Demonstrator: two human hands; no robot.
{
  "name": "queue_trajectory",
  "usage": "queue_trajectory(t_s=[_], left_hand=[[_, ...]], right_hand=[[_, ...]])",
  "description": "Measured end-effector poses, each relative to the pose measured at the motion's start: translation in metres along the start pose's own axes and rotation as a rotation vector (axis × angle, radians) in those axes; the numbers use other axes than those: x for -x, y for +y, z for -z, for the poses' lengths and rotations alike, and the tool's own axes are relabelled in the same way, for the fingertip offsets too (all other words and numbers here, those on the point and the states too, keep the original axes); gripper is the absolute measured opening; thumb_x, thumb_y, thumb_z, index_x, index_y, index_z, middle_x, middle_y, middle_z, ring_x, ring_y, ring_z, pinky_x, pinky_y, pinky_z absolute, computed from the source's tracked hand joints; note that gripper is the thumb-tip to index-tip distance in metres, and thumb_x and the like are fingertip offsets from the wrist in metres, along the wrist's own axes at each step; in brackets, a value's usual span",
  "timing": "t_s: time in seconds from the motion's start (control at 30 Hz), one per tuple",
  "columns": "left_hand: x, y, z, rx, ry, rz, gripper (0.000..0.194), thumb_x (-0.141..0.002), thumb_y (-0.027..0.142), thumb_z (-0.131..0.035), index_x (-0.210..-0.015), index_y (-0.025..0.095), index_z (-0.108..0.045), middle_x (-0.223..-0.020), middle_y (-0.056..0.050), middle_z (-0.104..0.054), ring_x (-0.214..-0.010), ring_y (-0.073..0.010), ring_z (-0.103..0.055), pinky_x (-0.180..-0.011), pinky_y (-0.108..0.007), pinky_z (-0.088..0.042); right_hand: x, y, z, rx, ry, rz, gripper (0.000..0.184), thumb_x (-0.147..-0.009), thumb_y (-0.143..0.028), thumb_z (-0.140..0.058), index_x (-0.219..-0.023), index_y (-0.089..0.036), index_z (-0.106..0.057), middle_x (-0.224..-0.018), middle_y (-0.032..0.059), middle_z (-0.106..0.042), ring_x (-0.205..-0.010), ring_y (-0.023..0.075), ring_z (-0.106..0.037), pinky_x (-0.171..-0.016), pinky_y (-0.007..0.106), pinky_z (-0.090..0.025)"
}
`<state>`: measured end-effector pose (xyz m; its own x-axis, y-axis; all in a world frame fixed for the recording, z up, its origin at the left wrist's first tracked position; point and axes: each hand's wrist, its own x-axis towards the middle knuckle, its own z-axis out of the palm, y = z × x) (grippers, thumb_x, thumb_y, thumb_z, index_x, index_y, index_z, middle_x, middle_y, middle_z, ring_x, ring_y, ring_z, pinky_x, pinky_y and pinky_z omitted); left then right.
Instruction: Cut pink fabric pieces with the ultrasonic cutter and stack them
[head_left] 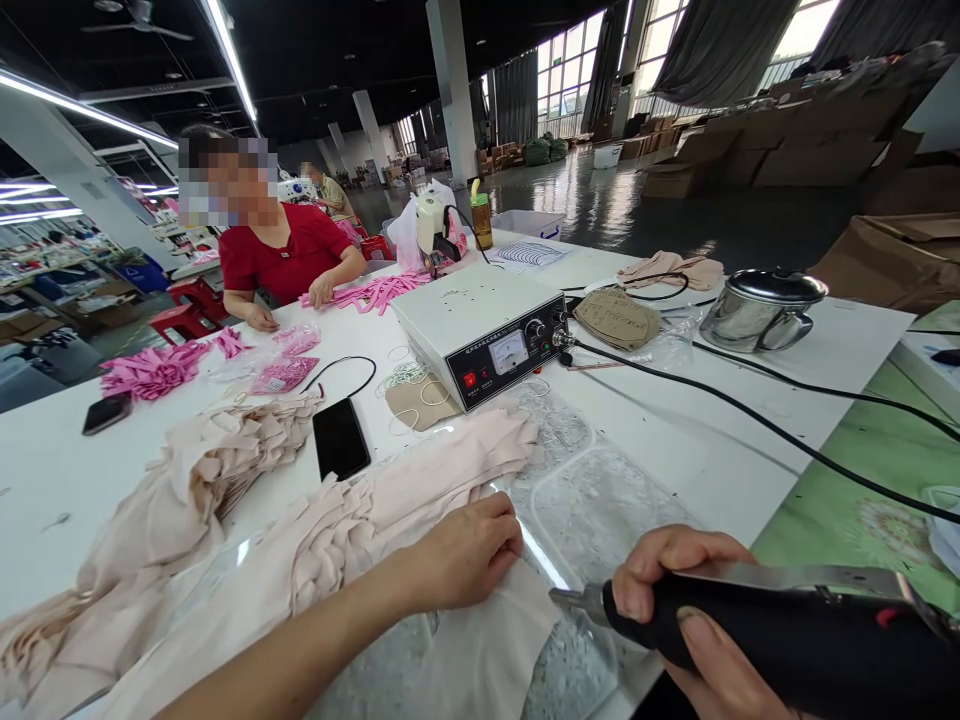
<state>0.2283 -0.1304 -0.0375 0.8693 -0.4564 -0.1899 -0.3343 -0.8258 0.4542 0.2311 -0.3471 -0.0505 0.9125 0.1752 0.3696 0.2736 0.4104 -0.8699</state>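
My right hand (694, 610) is wrapped around a black handheld ultrasonic tool (810, 640), its pointed metal tip aimed left. That tip sits just right of a pale beige fabric piece (487, 650); I cannot tell whether they touch. My left hand (469, 550) is closed, fingers curled down on the upper edge of this piece, with the fingertips mostly hidden. Behind my left forearm lies a fanned stack of beige fabric pieces (420, 480). Under the work is a clear-edged, grey marbled mat (600, 500).
A control box (480, 340) with a dial stands beyond the mat, a black cable (720, 400) running rightward. Around it are a phone (341, 440), a metal mug (765, 310) and another beige heap (217, 450). Across the table, a person in red (289, 250) handles pink strips (375, 292).
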Motion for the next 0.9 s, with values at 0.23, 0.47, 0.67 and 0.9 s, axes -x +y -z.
queue_trajectory(t_s=[0.23, 0.47, 0.67, 0.9], left_hand=[[-0.003, 0.001, -0.001, -0.095, -0.03, 0.023, 0.01, -0.082, 0.007, -0.052, -0.078, 0.016, -0.054, -0.093, -0.003, -0.055, -0.074, -0.0124, -0.054, -0.065, -0.021, -0.044], [-0.004, 0.006, -0.002, -0.165, -0.048, 0.055, 0.009, -0.083, 0.01, -0.051, -0.078, 0.017, -0.054, -0.085, -0.001, -0.055, -0.07, -0.013, -0.054, -0.061, -0.022, -0.043], [-0.003, 0.009, -0.002, -0.185, -0.036, 0.077, 0.007, -0.083, 0.012, -0.051, -0.08, 0.017, -0.054, -0.086, -0.002, -0.058, -0.068, -0.0131, -0.055, -0.059, -0.023, -0.042], [-0.003, 0.004, -0.011, -0.197, -0.014, 0.075, 0.007, -0.083, 0.012, -0.051, -0.082, 0.017, -0.055, -0.089, -0.002, -0.058, -0.072, -0.0142, -0.056, -0.065, -0.024, -0.044]], right_hand=[[0.001, -0.002, 0.001, 0.021, -0.019, -0.003, 0.005, -0.089, -0.026, -0.051, -0.094, -0.026, -0.05, -0.077, -0.0007, -0.053, -0.061, 0.0133, -0.056, -0.057, 0.03, -0.051], [-0.001, -0.002, 0.001, 0.016, -0.038, -0.006, 0.005, -0.089, -0.027, -0.052, -0.094, -0.026, -0.051, -0.078, -0.0001, -0.053, -0.061, 0.0132, -0.056, -0.057, 0.029, -0.051], [-0.001, -0.005, 0.007, 0.008, -0.07, -0.056, 0.004, -0.09, -0.027, -0.052, -0.094, -0.028, -0.053, -0.075, 0.0006, -0.055, -0.063, 0.0151, -0.057, -0.058, 0.031, -0.052], [-0.003, -0.003, 0.006, 0.007, -0.057, -0.082, 0.006, -0.089, -0.028, -0.054, -0.095, -0.028, -0.052, -0.078, 0.0002, -0.053, -0.062, 0.0149, -0.057, -0.058, 0.031, -0.052]])
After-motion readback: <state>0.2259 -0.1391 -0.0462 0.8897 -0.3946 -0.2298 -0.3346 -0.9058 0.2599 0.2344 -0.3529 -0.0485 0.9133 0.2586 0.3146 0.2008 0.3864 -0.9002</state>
